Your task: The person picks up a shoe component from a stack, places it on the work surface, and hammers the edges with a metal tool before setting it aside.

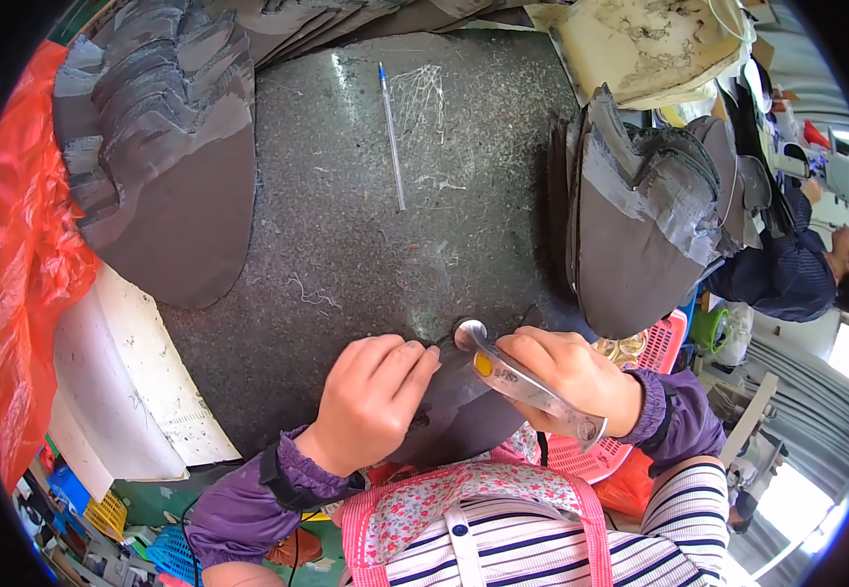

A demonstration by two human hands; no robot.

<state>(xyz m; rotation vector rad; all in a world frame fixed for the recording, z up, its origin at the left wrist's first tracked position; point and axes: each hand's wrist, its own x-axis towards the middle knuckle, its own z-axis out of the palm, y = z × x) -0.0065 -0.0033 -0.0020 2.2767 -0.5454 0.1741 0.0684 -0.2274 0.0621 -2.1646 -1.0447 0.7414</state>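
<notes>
My right hand [576, 377] is closed around a metal hammer [532, 388] with a round polished face and a yellow mark; its handle is hidden by my fingers. The hammer's face is over the upper edge of a dark grey leather-like shoe piece [473, 426], at the near edge of the dark worktop. My left hand [374, 391] has its fingers curled together on that same piece, just left of the hammer face. The piece lies partly beneath both hands, and its lower part hangs toward my apron.
The speckled worktop [346, 235] bears a clear pen [392, 142] and thread scraps. Stacked dark shoe pieces stand at left [185, 196] and right [630, 235]. A stained cream container [649, 49] is at far right, a red plastic bag [19, 284] at left. Another person [786, 269] sits farther right.
</notes>
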